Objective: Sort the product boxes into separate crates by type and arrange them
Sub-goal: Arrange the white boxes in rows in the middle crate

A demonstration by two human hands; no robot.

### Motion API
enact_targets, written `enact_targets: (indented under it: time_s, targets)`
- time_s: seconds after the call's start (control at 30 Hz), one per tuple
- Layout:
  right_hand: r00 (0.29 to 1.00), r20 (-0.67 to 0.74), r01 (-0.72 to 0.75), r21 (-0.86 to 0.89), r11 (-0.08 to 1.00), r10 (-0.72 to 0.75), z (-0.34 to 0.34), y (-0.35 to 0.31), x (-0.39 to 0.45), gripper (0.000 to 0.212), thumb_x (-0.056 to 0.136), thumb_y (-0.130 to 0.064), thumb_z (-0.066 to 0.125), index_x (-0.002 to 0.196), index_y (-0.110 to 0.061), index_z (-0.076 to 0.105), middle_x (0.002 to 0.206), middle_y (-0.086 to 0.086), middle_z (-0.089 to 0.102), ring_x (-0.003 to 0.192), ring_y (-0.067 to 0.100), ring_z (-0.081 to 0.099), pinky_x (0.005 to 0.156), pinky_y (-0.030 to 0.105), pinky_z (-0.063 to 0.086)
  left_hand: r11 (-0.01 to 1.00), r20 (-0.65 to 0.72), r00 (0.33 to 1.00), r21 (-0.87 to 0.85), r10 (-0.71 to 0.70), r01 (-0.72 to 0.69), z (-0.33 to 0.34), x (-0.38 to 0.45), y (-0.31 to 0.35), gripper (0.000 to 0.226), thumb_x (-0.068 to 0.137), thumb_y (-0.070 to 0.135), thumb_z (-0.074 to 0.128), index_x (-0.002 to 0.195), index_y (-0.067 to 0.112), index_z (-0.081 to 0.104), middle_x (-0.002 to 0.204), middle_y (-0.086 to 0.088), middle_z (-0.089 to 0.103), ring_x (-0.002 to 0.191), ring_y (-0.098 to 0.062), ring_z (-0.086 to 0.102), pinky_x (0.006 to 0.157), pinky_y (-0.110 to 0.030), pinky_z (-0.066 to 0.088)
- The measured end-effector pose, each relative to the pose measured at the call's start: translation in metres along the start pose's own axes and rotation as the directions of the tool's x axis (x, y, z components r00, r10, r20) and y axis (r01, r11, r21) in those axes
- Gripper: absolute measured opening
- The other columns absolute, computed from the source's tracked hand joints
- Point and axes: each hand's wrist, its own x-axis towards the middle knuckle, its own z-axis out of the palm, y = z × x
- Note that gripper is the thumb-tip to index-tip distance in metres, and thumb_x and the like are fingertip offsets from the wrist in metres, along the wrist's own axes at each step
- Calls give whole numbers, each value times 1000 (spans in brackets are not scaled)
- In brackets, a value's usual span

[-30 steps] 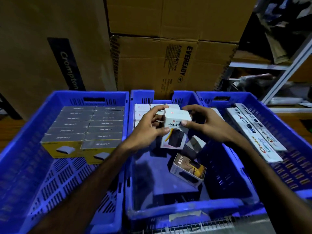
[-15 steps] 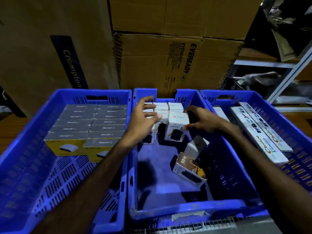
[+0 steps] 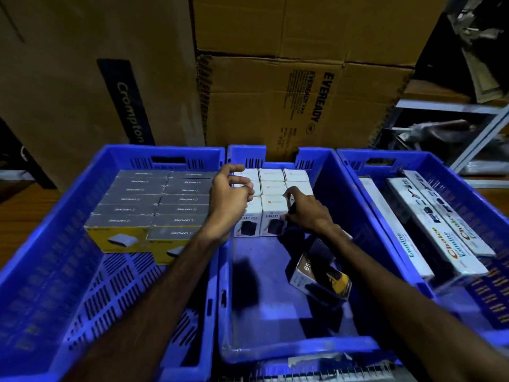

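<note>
Three blue crates stand side by side: the left crate [image 3: 35, 271], the middle crate [image 3: 275, 351] and the right crate [image 3: 490, 216].

The left crate holds grey-topped yellow boxes [image 3: 137, 199] in two columns, six visible in the left column and seven in the right, thirteen in all.

The middle crate holds white boxes [image 3: 271, 186] in a three-by-three block; about eight tops show, and the rest is hidden behind two hands, the left hand [image 3: 228, 201] and the right hand [image 3: 308, 213]. One loose brown-and-white box [image 3: 321, 274] lies tilted nearby.

The right crate holds long white boxes [image 3: 429, 224], four that can be counted.

Behind stand three big cardboard cartons [image 3: 289, 106].
</note>
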Motion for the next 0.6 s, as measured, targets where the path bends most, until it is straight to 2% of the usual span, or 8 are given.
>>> enact_targets:
  time_s: [0.1,0.17,0.3,0.37,0.47,0.6]
  targets:
    - [1000,-11,-3,53,999,4,3,5,-2,50,84,-30,79,121,-26,45,113,6,61,108,31,54,80,42,46,1000,0,1000,17,-3,3,1,0,1,38,88,-12,58,110,19,62,89,-5,68,83,-28,69,83,-52,60]
    - [999,13,30,111,993,-32,0,11,-1,47,84,-25,78,119,-25,47,110,5,62,105,30,57,81,41,49,999,1,1000,43,7,-7,2,0,0,38,86,-12,58,108,18,63,83,-2,69,80,-27,70,81,-50,61]
    - [981,122,123,197,973,-149,-13,20,-8,53,88,-7,76,133,-15,51,119,10,67,101,19,61,82,23,45,983,65,996,172,57,-68,2,-4,-3,29,81,5,59,97,27,67,76,6,71,78,-32,73,76,-58,62]
    - [975,140,142,217,966,-175,-24,24,-19,55,90,-8,75,139,-18,52,120,5,69,102,18,65,88,28,51,965,121,989,239,80,-107,4,-7,-4,24,85,9,61,97,29,68,82,6,72,80,-34,73,72,-59,61]
    - [967,62,232,174,957,-246,-47,37,-41,39,92,-15,73,129,-19,61,119,-3,73,108,19,70,96,40,56,939,178,976,297,125,-174,9,-10,-8,21,91,6,65,101,24,69,87,-2,72,76,-29,72,73,-51,62]
    - [945,-143,293,-36,955,-295,-80,65,-82,32,93,-26,72,124,-21,68,124,-4,73,115,20,68,95,43,55,906,289,946,342,151,-249,16,-22,-8,16,92,8,70,101,22,71,89,1,70,65,-4,59,71,-30,56]
